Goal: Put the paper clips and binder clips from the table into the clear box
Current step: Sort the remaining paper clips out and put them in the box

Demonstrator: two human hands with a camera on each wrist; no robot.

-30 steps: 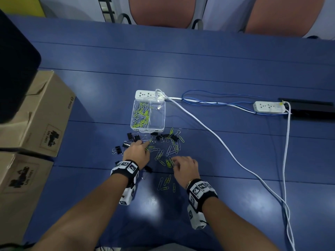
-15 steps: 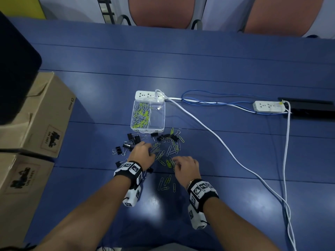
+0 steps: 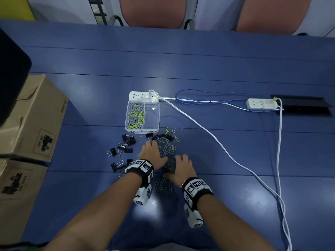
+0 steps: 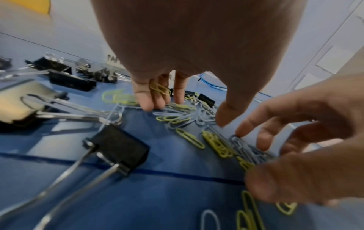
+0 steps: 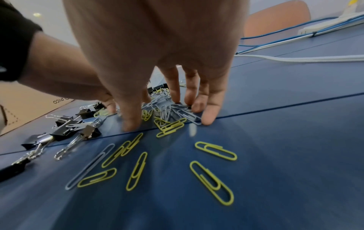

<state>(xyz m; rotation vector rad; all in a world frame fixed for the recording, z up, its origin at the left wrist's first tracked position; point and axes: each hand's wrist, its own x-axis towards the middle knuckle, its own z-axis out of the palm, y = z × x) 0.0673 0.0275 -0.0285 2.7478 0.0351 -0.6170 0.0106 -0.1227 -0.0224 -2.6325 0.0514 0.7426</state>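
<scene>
Nearest the viewer, two bare forearms reach forward over a dark blue table (image 3: 226, 151), each wrist wearing a black band with black-and-white square markers. Loose yellow-green and pale grey wire paper clips (image 5: 135, 170) lie scattered on the table just beneath the wrists. The right hand (image 3: 183, 167) is spread palm down, its fingers (image 5: 208, 112) extended and parted, the tips resting on a small heap of mixed clips that it corrals without gripping. Just to its left, the left hand (image 3: 153, 154) is also palm down with straight, slightly parted fingers (image 4: 145, 99) touching the table among more clips; one yellow clip (image 4: 159, 89) sits caught between two of those fingers. To the left of both hands lie black binder clips with silver wire handles (image 3: 125, 147), scattered and apart from one another. Just beyond the clips stands a clear rectangular plastic box (image 3: 154, 122), open at the top, with many paper clips already piled in its left half. Touching its far side is a white power strip (image 3: 139, 96), its white cable (image 3: 208, 134) trailing right. Brown cardboard boxes (image 3: 34, 120) stand at the far left.
</scene>
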